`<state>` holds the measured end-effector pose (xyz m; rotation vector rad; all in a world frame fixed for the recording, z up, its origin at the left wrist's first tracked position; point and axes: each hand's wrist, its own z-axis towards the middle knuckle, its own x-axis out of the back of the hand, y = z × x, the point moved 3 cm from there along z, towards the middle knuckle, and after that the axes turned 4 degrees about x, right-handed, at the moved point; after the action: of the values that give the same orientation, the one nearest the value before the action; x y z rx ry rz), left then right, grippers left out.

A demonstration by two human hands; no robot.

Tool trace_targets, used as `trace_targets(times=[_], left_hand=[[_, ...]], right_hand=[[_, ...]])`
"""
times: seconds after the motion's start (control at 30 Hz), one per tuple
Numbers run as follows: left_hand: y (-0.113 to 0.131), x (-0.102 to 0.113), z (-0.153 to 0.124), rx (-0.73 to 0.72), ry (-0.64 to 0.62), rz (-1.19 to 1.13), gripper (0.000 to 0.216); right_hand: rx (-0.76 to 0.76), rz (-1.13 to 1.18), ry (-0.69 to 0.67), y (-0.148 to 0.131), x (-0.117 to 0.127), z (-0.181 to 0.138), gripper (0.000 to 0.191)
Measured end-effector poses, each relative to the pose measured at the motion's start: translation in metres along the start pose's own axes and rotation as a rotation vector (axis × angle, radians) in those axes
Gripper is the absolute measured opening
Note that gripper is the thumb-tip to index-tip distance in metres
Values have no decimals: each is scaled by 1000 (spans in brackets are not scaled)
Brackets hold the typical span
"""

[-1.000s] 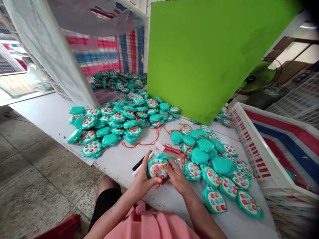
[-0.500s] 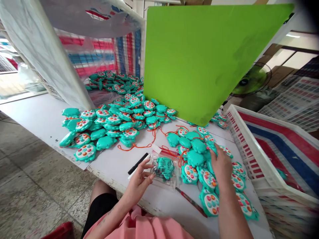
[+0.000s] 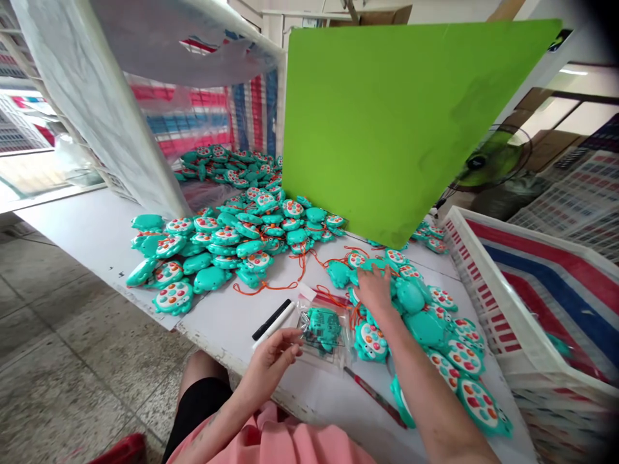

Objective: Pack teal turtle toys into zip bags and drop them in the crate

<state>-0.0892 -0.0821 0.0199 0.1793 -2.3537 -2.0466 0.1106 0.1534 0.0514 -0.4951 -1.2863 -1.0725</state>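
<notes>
My left hand (image 3: 276,359) hovers at the table's front edge with its fingers loosely bent and apart, holding nothing. Beside its fingertips lies a clear zip bag (image 3: 341,351) with a turquoise toy (image 3: 324,327) inside. My right hand (image 3: 376,291) rests over the right-hand heap of turquoise animal-shaped toys, its fingers spread on a toy (image 3: 374,264); part of their grip is hidden. Around it, other toys show plain backs or white fronts with coloured buttons, such as this toy (image 3: 371,341). Orange cords trail from several of them.
A larger toy heap (image 3: 227,238) spills from a plastic-lined crate (image 3: 155,167) at left. A black marker (image 3: 271,319), a white marker (image 3: 275,325) and a red-and-black slim tool (image 3: 374,396) lie near me. A green board (image 3: 416,129) stands behind; a white crate (image 3: 464,258) is at right.
My right hand has moved left and away from me, from the right side of the heap to its upper left. Some toys there have shifted. My left hand stays near the bag.
</notes>
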Motion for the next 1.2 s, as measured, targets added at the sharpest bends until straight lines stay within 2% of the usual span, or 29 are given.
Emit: trace_targets(times=[0.1, 0.2, 0.27, 0.33, 0.4, 0.47, 0.5, 0.53, 0.6, 0.67, 0.7, 0.8, 0.9, 1.03, 1.2], left_hand=[[0, 1, -2, 9, 23, -31, 33], [4, -2, 0, 38, 15, -85, 35], [9, -7, 2, 51, -26, -139, 39], [13, -12, 3, 41, -76, -246, 48], [18, -17, 4, 19, -107, -426, 60], [19, -20, 3, 22, -110, -597, 65], [19, -21, 2, 39, -108, -645, 65], [18, -21, 1, 64, -107, -666, 67], [15, -21, -2, 109, -103, -652, 73], [11, -19, -5, 120, -92, -623, 80], [9, -18, -7, 120, -85, -610, 82], [1, -17, -8, 135, -71, -565, 85], [-5, -16, -7, 143, -58, -539, 80], [-5, -14, -8, 157, -84, -555, 71], [-4, -6, -18, 313, -198, -453, 58]], right_hand=[[-27, 38, 76, 6, 3, -1, 30], [-63, 209, 280, 6, 24, -9, 32], [-47, 408, 420, -7, 46, -22, 33], [12, 624, 487, -31, 69, -41, 35], [139, 782, 443, -62, 90, -64, 40], [363, 893, 290, -91, 103, -88, 44], [422, 942, 228, -99, 106, -100, 44], [427, 984, 188, -102, 106, -111, 41], [286, 1025, 178, -92, 98, -131, 29], [124, 961, 166, -73, 80, -152, 16], [94, 893, 130, -64, 69, -163, 14], [123, 656, 33, -48, 38, -197, 14], [109, 558, 23, -44, 21, -220, 20], [74, 667, 7, -49, 20, -224, 25], [-32, 1009, 17, -56, 43, -202, 22]])
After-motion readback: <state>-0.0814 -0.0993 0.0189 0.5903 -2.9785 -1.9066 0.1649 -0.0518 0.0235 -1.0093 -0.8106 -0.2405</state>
